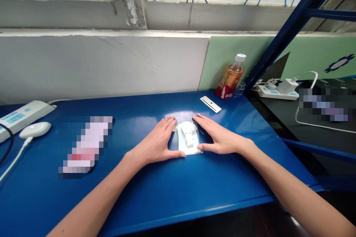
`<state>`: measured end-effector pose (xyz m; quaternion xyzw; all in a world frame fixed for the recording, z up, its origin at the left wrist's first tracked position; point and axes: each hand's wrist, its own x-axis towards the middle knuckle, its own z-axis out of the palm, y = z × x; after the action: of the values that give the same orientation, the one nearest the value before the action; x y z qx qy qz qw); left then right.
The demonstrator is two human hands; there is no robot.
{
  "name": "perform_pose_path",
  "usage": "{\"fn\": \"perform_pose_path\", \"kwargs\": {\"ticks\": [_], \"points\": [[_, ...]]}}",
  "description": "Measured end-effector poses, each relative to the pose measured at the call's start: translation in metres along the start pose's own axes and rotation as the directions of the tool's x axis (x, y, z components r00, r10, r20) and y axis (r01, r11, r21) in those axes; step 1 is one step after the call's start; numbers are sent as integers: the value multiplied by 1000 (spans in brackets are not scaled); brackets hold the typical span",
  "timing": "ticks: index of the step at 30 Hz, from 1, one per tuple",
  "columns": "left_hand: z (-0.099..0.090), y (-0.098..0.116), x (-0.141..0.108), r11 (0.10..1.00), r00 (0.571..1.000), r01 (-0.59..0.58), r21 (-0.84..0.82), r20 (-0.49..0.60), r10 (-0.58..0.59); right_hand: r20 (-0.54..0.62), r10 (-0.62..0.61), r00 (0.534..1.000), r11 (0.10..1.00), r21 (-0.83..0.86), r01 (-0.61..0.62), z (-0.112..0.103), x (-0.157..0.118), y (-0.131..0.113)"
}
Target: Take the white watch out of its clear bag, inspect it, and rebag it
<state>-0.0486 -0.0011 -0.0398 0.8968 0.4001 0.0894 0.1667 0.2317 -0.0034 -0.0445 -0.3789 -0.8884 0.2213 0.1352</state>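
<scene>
Blue tabletop [155, 207], glossy and smooth, seen from above. At far left, a white power strip [29, 113] with pale blue panels is cut off by the frame; a dark cable crosses its near end. Beside it lies a rounded, smooth white device [35, 130] with a white cord running out of view. Next, a slim oblong object [89, 144] is masked by pixelation, its surface unreadable. The left hand [157, 140] rests palm down, fingers close together and thumb spread away; its fingertips and thumb tip lie at the left side of a flat, clear packet [182, 148]. The packet—shiny and roughly rectangular—lies on the tabletop between the two hands, with a white, angular piece [189, 137] showing at its middle; whether this is inside or on top cannot be told, as glare blurs the outline. The right hand [222, 139] mirrors the left, thumb apart from the fingers, its tips at the packet's right corners. Beyond lies a thin white card [210, 104] with a dark line. A capped clear bottle [230, 79] stands behind, its orange-and-red label hiding the contents' level. At right, past a blue metal post [280, 29], a second power strip [278, 92] holds a white adapter [288, 85]—another pixelated object [324, 106] lies nearby.
</scene>
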Motion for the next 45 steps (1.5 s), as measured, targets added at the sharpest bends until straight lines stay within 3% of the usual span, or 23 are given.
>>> {"fn": "perform_pose_path", "kwargs": {"ticks": [4,7,12,16,21,27,31,45], "points": [[-3,0,-1,1000,999,16,5,31,-16,-33,2,999,1000,-18,-3,0,2,-1],[-8,1,-1,1000,998,14,20,56,-15,-127,30,992,998,-43,-36,0,5,-3],[-14,-3,-3,1000,1000,-2,19,11,2,-351,-8,936,995,-93,-26,1,8,-2],[-10,-11,-3,998,999,11,54,-43,-9,-421,-34,907,998,-55,12,2,9,0],[-8,-16,-1,995,984,62,81,-173,-47,-376,-22,926,999,28,35,0,9,2],[-14,-12,-2,999,997,-14,44,-73,18,-171,-14,985,999,37,21,-2,6,4],[-16,-14,-2,1000,998,-3,15,-60,4,-74,-4,997,1000,10,4,-5,4,2],[-10,-18,-3,1000,997,19,-7,-80,-20,-52,45,998,997,-58,-48,-6,5,4]]}}
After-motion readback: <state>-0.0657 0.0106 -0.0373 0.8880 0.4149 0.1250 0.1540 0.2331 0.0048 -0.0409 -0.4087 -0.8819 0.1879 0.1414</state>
